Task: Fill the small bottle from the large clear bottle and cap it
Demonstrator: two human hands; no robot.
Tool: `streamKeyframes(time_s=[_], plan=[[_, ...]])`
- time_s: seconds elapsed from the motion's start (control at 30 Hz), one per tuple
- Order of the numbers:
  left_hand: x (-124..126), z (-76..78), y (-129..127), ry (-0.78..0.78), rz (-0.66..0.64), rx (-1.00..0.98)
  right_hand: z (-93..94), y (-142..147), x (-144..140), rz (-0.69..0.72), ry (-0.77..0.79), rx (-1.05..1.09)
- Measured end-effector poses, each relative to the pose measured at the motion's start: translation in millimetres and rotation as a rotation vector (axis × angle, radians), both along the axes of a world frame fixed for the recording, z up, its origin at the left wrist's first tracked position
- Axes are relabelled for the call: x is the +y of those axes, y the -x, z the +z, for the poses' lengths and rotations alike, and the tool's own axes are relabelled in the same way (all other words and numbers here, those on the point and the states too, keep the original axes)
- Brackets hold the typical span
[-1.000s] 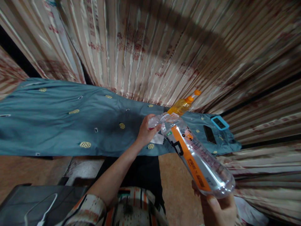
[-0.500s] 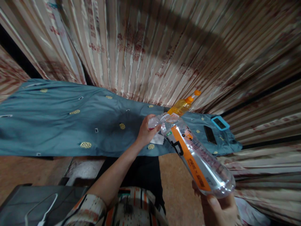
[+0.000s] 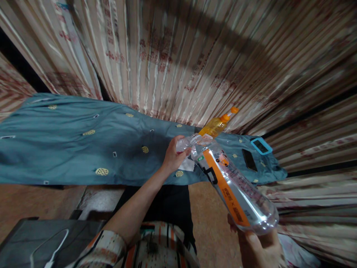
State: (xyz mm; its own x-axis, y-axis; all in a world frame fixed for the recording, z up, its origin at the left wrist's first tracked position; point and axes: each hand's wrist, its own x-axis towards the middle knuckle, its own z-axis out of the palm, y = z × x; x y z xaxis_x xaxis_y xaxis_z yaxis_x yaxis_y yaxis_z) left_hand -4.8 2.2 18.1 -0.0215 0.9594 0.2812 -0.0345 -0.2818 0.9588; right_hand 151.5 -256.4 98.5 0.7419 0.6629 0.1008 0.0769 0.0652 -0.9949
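Note:
A large clear plastic bottle (image 3: 237, 186) with an orange and silver label lies tilted in the air, its base toward me on the right and its narrower end to the upper left. My right hand (image 3: 259, 247) is closed around the base from below. At the other end, my left hand (image 3: 175, 154) grips a small clear plastic piece (image 3: 184, 144) that meets or overlaps the bottle's narrow end; its exact kind is unclear. Behind that end leans a yellow bottle (image 3: 214, 127) with an orange top. Below my left hand lies a white paper piece (image 3: 187, 164).
A blue-green cloth with pineapples (image 3: 69, 145) covers the long table. On its right stand a dark phone (image 3: 249, 160) and a blue-framed device (image 3: 261, 146). Pleated curtains (image 3: 167, 67) hang close behind. At lower left, a white cable (image 3: 60, 243) lies over a dark grey surface.

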Motion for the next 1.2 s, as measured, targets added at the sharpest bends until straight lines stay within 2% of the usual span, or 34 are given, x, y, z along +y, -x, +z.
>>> streamKeyframes(time_s=[0.43,0.63,0.97,1.1,1.2], plan=[[-1.0,2.7,-0.1,0.025,0.001,-0.01,2.1,4.2,2.3,-0.032,-0.016,0.081],[-1.8,3.6,2.2,0.006,-0.004,0.004,0.4,1.8,-0.8,0.006,-0.015,0.069],[2.5,-6.5,-1.1,-0.037,0.021,-0.009,-8.3,-9.5,-3.9,0.051,-0.057,0.099],[4.7,-9.4,-2.3,-0.051,0.024,-0.032,-12.7,-15.8,-5.3,0.13,-0.068,0.075],[5.9,-11.2,-3.2,-0.061,0.033,-0.044,-10.8,-10.3,-4.8,0.098,-0.055,0.082]])
